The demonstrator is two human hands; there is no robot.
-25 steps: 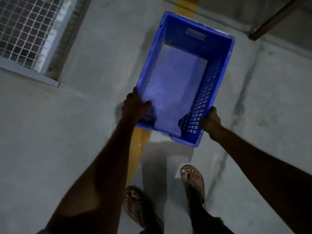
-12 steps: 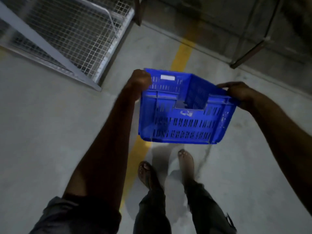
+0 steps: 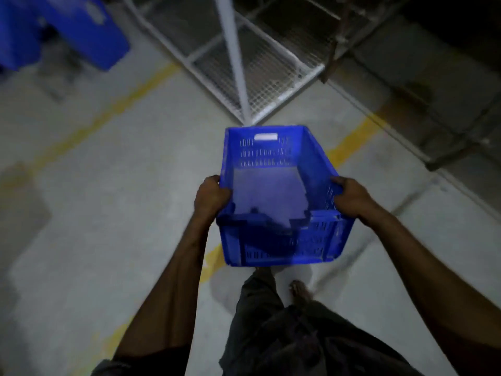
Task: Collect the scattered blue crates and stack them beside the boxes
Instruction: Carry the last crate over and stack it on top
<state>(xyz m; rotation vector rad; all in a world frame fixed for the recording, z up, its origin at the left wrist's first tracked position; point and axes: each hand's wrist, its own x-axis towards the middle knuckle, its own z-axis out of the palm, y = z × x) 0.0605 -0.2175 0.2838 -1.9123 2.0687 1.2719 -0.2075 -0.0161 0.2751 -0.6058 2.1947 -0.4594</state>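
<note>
Since half a second ago our view has swung round: the wire-mesh cage (image 3: 252,69) that sat at the far left now lies straight ahead beyond the crate, and the blue crate (image 3: 276,196) we carry has tipped from showing us its slotted near wall to showing its open top and pale floor. We hold it off the concrete floor (image 3: 108,202), in front of our body, long axis pointing away from us. Our left hand (image 3: 211,198) has its grip closed on the left rim near the near corner, thumb over the edge and inside the crate; our right hand (image 3: 351,198) is closed on the right rim opposite, fingers wrapped over the outside of the wall. Nothing lies inside the crate that we can see, though its near inner corner is in shadow. At the far left, blurred, more blue crates (image 3: 62,31) stand on the floor, well apart from the one we carry; we cannot tell how many. Yellow floor lines (image 3: 349,145) run diagonally, one passing under the crate and another further left. Below the crate our dark trousers (image 3: 271,335) and one foot (image 3: 299,290) show on the floor. To the far right, dim metal framing (image 3: 447,147) stands on the floor.
</note>
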